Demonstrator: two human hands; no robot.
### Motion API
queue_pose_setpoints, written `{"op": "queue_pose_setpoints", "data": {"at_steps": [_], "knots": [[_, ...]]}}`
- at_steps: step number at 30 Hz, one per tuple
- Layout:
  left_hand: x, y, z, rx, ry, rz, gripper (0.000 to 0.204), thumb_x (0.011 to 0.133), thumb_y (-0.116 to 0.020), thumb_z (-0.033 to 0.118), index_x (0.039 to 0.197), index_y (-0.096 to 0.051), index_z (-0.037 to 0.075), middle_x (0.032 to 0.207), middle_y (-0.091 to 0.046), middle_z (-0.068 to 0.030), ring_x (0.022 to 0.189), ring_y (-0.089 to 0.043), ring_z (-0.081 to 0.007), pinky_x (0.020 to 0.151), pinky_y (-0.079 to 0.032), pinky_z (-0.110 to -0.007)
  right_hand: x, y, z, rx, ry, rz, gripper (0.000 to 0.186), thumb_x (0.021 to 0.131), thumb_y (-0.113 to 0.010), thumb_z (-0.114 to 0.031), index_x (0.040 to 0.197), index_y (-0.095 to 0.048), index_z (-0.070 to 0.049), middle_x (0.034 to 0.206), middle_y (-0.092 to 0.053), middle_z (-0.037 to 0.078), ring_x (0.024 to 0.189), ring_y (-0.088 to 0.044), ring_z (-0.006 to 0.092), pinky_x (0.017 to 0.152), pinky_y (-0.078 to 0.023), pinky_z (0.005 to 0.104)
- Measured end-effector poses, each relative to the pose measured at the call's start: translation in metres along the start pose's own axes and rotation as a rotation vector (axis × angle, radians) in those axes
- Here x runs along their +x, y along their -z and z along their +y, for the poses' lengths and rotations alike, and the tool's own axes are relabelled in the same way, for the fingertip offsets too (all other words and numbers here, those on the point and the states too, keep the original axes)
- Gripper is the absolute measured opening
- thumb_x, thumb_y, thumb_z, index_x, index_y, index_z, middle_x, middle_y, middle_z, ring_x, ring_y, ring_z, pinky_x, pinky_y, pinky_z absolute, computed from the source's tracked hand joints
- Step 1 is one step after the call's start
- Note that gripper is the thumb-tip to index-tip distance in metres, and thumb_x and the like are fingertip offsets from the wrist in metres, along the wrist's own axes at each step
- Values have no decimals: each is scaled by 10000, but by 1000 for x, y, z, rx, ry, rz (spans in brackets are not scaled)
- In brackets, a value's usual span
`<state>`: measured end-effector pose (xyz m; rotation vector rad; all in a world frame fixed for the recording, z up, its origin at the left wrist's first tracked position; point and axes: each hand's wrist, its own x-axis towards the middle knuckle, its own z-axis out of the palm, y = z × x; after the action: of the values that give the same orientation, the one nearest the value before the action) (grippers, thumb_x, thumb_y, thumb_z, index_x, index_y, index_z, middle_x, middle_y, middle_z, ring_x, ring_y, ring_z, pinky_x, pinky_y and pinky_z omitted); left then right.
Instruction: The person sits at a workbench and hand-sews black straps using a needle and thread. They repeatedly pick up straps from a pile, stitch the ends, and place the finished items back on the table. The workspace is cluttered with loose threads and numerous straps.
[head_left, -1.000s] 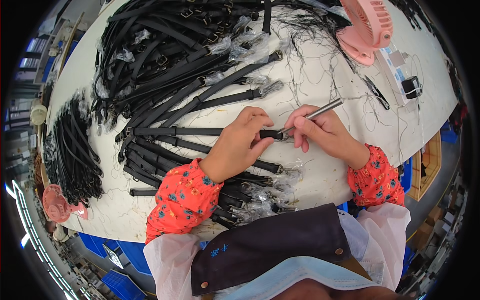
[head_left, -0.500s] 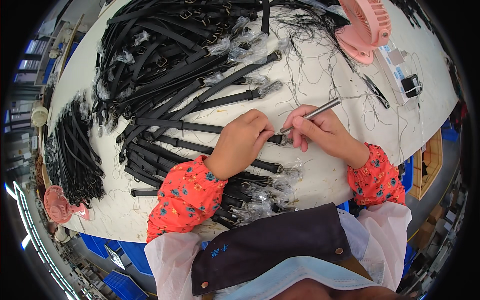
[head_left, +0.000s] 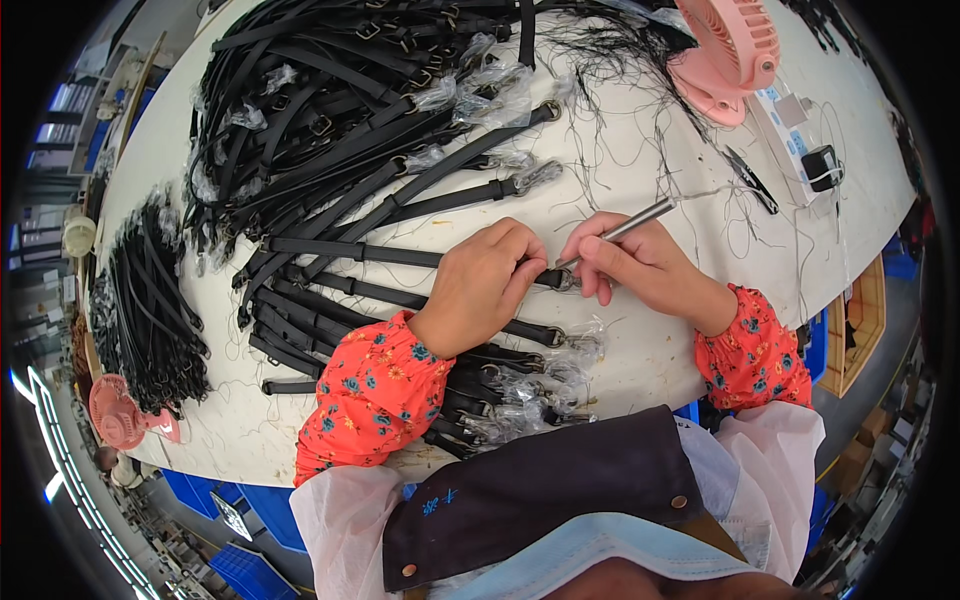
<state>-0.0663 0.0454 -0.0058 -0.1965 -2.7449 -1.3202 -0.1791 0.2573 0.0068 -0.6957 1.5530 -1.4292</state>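
A black leather strap [head_left: 400, 256] lies across the white table with its metal-ringed end toward the right. My left hand [head_left: 482, 288] rests over this strap, thumb and forefinger pinched together close to that end; the fingers cover part of it. My right hand [head_left: 645, 262] is closed round a slim silver pen-shaped tool [head_left: 640, 218], from whose back end a thin cord runs off. The tool's tip points down-left at the strap end, beside my left fingertips; whether it touches cannot be made out. More black straps [head_left: 370, 292] fan out under and around my left hand.
A big heap of black straps [head_left: 330, 90], some ends wrapped in clear plastic, covers the far left. Loose black threads [head_left: 625, 60] lie beyond my hands. Right of them are a pink fan [head_left: 735, 60], black snips [head_left: 752, 182] and a white power strip [head_left: 785, 135].
The tool and my right-hand fingers have shifted slightly to the left, toward my left hand. My left hand keeps its place on the strap.
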Motion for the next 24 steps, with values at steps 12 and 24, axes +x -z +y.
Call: {"op": "queue_pose_setpoints", "data": {"at_steps": [12,24], "knots": [[-1,2,0,-8,22,-30,57,920,-663,62,946,-624,30,875,-619,-100,727,-606,-270,666,-476,-355,0,0,0,0,-2,-2,456,1076,-525,-277,801,-677,53,1008,-679,74,620,-627,96,584,-485,233],[-2,4,-3,-193,154,0,20,988,-603,62,997,-613,47,893,-631,-70,747,-613,-221,682,-487,-310,-1,1,-2,23,-7,-2,379,1078,-526,-284,963,-685,40,931,-684,64,626,-629,94,589,-492,229]]}}
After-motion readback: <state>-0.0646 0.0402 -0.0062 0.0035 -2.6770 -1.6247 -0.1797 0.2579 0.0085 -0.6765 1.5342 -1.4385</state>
